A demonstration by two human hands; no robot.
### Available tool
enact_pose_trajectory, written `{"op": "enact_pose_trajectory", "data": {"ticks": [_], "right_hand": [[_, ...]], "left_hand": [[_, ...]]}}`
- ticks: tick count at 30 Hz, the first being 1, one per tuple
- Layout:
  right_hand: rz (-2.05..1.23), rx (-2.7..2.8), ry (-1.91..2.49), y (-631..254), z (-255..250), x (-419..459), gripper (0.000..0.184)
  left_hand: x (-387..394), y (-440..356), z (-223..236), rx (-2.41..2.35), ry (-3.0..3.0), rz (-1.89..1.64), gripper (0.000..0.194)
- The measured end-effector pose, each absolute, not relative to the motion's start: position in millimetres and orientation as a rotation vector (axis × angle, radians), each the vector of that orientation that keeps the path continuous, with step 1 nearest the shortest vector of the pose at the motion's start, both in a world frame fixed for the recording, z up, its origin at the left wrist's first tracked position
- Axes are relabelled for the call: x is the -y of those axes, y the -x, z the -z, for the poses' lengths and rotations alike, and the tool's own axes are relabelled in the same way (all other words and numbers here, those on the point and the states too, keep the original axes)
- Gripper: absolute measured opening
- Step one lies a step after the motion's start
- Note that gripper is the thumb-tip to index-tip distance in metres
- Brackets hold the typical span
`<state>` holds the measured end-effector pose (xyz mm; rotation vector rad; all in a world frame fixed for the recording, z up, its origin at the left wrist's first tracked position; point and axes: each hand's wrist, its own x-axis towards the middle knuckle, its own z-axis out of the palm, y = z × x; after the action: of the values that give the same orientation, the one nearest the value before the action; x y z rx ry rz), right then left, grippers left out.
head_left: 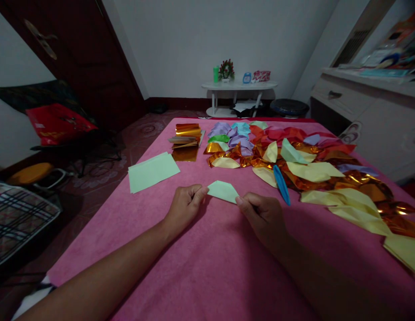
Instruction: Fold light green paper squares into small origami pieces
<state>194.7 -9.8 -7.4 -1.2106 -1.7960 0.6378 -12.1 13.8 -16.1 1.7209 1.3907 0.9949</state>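
A pale green folded paper [223,191] is stretched between my two hands, just above the pink cloth. Its top corners are folded in, so it looks like a low trapezoid. My left hand [187,203] pinches its left end between thumb and fingers. At the right end, my right hand [263,216] grips the other corner the same way. A stack of flat pale green sheets [154,171] lies beyond my left hand. Right of the paper, near my right hand, is a narrow blue folded piece [281,185].
Many folded papers in yellow [351,205], red, purple and shiny gold spread over the table's right side. Gold foil sheets [185,142] are piled at the back left. Behind stands a small white table [239,84]; a red bag [62,124] rests on a chair at left.
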Motion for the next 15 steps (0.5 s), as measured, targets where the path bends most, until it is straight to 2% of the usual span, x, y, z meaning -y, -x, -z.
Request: {"op": "enact_pose_trajectory", "data": {"ticks": [7,15], "right_hand": [[-0.540,1.731,1.180,-194.9,7.3,10.3,0.041],[-0.578,1.792,1.246,-193.7,9.9,6.1,0.040]], "left_hand": [[-12.6,11.6,16.1,-1.361,-1.653,-0.968,0.052],[-14.9,11.0,17.6,-1.369,-1.942,-0.788,0.046]]}}
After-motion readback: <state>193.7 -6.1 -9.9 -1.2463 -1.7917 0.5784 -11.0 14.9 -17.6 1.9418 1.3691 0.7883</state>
